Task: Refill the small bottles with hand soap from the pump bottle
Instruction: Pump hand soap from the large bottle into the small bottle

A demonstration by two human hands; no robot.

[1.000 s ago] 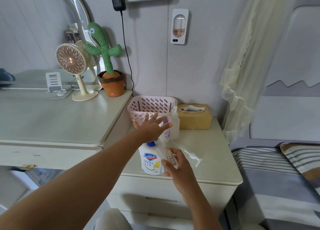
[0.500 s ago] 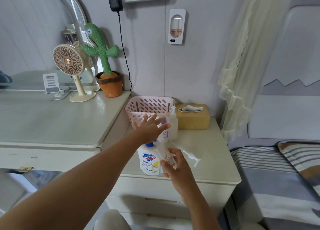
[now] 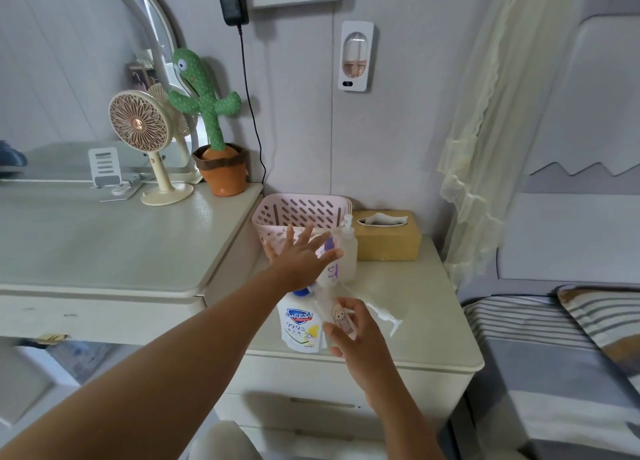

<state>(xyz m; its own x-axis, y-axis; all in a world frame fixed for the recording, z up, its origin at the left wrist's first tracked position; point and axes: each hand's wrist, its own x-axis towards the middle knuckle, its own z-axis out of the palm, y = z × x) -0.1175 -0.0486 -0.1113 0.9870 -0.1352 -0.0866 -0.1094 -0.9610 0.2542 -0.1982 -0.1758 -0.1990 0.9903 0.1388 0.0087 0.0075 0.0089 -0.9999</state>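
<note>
Head view, left hand [image 3: 300,259] fingers [image 3: 303,233] splayed above white pump bottle [image 3: 298,325], right hand [image 3: 358,340] fingers [image 3: 329,328] gripping clear cartoon-stickered bottle [image 3: 341,317].

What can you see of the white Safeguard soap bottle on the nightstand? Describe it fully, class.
The soap bottle is white, plastic-looking, with a blue shield logo, grey print and a yellow motif. A blue collar shows at its neck; the pump head is hidden under the open left hand. It stands upright near the front edge of the nightstand. The small bottle held in the right hand overlaps one side of it; whether they touch cannot be told.
</note>
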